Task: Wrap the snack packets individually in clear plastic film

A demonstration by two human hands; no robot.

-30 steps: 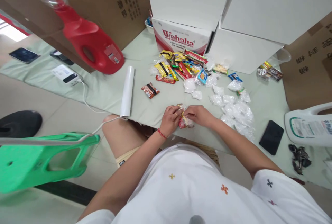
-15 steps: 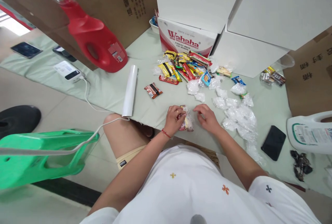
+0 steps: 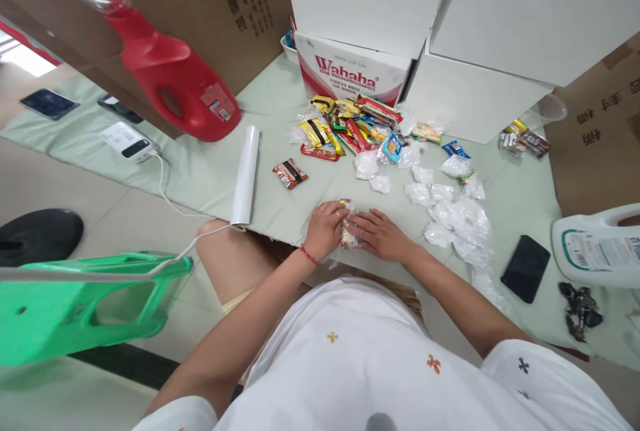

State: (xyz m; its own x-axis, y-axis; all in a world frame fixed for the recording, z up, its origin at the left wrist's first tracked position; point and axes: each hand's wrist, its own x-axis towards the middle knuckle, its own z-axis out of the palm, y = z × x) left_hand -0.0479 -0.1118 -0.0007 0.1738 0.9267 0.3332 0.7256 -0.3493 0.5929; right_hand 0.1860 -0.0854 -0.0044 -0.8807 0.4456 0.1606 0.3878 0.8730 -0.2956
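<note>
At the table's front edge lies a small snack packet (image 3: 351,240) wrapped in clear plastic, partly covered by both hands. My left hand (image 3: 325,228), with a ring and a red wrist cord, is closed on its left side with fingers bent over it. From the right, my right hand (image 3: 383,234) rests flat across the wrap, fingers stretched out and slightly apart. Beyond them lies a single reddish-brown snack packet (image 3: 290,174). A pile of yellow, red and blue wrapped snacks (image 3: 350,128) sits farther back. Crumpled clear plastic bundles (image 3: 463,218) are spread to the right.
A roll of plastic film (image 3: 246,174) lies left of the hands. Behind it stands a red jug (image 3: 175,78). White boxes, one a Wahaha carton (image 3: 350,71), line the back. A black phone (image 3: 526,269) and white jug (image 3: 597,248) are at right; a green stool (image 3: 50,304) stands left.
My right hand has moved left onto the wrapped packet, its fingers now laid flat over it. My left hand stays on the packet. The whole view has shifted slightly.
</note>
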